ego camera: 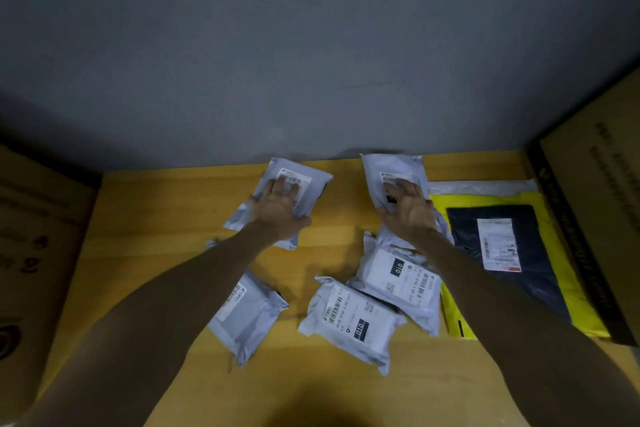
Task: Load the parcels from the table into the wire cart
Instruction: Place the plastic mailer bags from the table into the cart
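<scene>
Several grey plastic-wrapped parcels with white labels lie on the yellow wooden table [166, 211]. My left hand [277, 211] rests palm-down on the far left parcel [317, 180], fingers spread over its label. Over at the far right parcel [391, 165], my right hand [410, 213] lies flat on top, thumb at its left edge. Closer to me lie three more parcels: one [252, 319] partly under my left forearm, one [349, 319] in the middle, and one [398, 279] leaning on it. The wire cart is not in view.
A flat yellow mailer [448, 315] with a dark parcel [467, 229] on it lies at the table's right. Large cardboard boxes stand at the left [34, 236] and right [595, 184] edges. A grey wall [311, 45] closes the back.
</scene>
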A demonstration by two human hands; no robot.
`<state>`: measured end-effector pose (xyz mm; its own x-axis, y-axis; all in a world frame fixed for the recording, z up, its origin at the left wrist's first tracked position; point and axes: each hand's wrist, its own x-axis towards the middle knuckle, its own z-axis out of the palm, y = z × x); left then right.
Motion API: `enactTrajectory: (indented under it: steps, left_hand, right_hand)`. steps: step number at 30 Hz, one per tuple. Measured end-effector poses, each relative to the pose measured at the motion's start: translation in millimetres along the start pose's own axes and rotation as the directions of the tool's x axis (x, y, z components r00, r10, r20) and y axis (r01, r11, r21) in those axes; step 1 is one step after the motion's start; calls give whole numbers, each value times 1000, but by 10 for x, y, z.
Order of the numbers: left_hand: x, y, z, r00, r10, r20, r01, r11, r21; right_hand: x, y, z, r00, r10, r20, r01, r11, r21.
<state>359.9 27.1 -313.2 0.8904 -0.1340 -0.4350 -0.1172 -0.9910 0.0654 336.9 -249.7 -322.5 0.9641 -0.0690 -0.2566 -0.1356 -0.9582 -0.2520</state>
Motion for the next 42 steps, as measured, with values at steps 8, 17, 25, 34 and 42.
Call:
enactTrajectory:
  steps: [8,17,25,34,42]
  left_hand:
    - [-511,-68,-491,993,-52,-105,51,999,-20]
    - [-1108,-444,-664,980,-6,-200,-1,999,-33]
    - [-1731,-806,-671,967,117,-225,-126,992,-26]
    - [-2122,-595,-954,924,251,-289,-255,967,27]
    - [-2470,14,-1003,862,404,-306,-384,915,125]
  right_hand:
    - [-314,-257,-448,999,-32,-43,31,999,-22]
    - [-991,-723,-649,985,-47,-166,41,998,-37]
    - [-1903,-1163,-605,967,75,-242,-75,997,7]
    - [-2673,-1177,-877,919,123,-374,-168,982,-88]
    - [-3467,-667,-996,858,218,-466,-265,964,-37]
